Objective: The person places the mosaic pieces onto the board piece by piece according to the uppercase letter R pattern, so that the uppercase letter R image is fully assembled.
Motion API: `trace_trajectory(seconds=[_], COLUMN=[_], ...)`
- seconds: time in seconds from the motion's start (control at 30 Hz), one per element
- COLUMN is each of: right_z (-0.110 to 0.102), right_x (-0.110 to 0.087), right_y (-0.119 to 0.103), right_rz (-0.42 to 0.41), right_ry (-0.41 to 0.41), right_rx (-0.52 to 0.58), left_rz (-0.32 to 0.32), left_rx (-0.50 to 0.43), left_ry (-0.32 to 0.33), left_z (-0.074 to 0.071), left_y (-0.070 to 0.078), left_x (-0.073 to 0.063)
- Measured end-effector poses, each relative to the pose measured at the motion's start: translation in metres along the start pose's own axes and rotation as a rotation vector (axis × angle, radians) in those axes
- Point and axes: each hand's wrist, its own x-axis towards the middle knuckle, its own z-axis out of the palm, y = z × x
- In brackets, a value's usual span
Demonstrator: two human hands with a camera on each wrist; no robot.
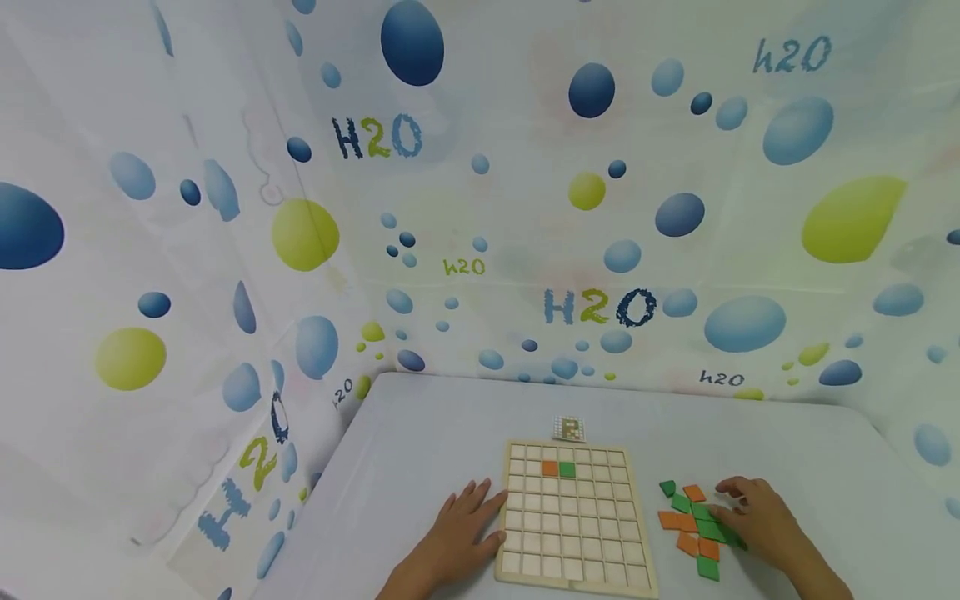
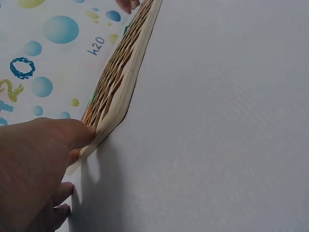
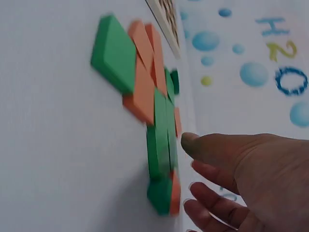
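A wooden grid board (image 1: 568, 527) lies on the table, with one orange tile (image 1: 550, 468) and one green tile (image 1: 567, 470) side by side in its second row. My left hand (image 1: 453, 537) rests along the board's left edge, fingers spread; the left wrist view shows its thumb (image 2: 79, 133) against the rim. Right of the board is a loose group of flat green tiles (image 1: 707, 529) and orange tiles (image 1: 687, 544). Over that group's right side hovers my right hand (image 1: 761, 525), fingers loosely bent. Nothing shows between its thumb (image 3: 193, 144) and fingers in the right wrist view.
A small card with a coloured grid pattern (image 1: 569, 428) lies just beyond the board's far edge. The white table (image 1: 420, 442) meets a hanging sheet printed with blue and green drops (image 1: 510, 208) at its back and left.
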Motion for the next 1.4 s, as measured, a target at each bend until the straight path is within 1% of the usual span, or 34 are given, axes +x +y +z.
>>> trace_trajectory(seconds=[0.07, 0.13, 0.2, 0.23, 0.33, 0.47, 0.6, 0.73, 0.83, 1.0, 1.2, 1.4], right_z=[-0.006, -0.011, -0.013, -0.013, -0.013, -0.011, -0.009, -0.006, -0.004, -0.001, 0.0, 0.002], right_x=[-0.003, -0.006, -0.007, -0.008, -0.008, -0.009, -0.009, -0.007, -0.005, -0.005, -0.003, -0.002], right_y=[0.014, 0.026, 0.035, 0.038, 0.043, 0.043, 0.039, 0.034, 0.033, 0.034, 0.033, 0.034], right_rz=[0.048, 0.079, 0.094, 0.087, 0.087, 0.061, 0.032, -0.007, 0.001, 0.029, -0.008, -0.029], right_ry=[-0.02, -0.041, -0.054, -0.052, -0.052, -0.047, -0.045, -0.011, 0.006, -0.013, 0.023, 0.019], right_rx=[0.013, 0.015, 0.02, 0.017, 0.029, 0.023, 0.021, 0.01, 0.007, 0.029, 0.023, 0.023], left_rz=[0.005, 0.003, 0.002, 0.002, 0.002, 0.009, 0.007, -0.004, -0.015, -0.013, -0.015, -0.013], left_rx=[0.006, 0.014, 0.015, 0.016, 0.01, -0.009, -0.005, 0.005, -0.001, -0.015, -0.007, -0.005], left_ry=[0.003, 0.005, 0.006, 0.006, 0.007, 0.003, 0.004, 0.011, 0.0, -0.011, -0.006, -0.003], left_z=[0.0, 0.001, 0.001, 0.001, 0.0, 0.0, 0.0, -0.001, 0.0, 0.0, 0.0, 0.001], left_y=[0.0, 0.001, 0.001, 0.001, 0.001, 0.001, 0.001, 0.002, 0.001, 0.001, 0.001, 0.0], left_x=[-0.001, -0.001, -0.001, -0.002, -0.002, -0.002, -0.003, -0.003, -0.002, -0.002, -0.001, 0.0])
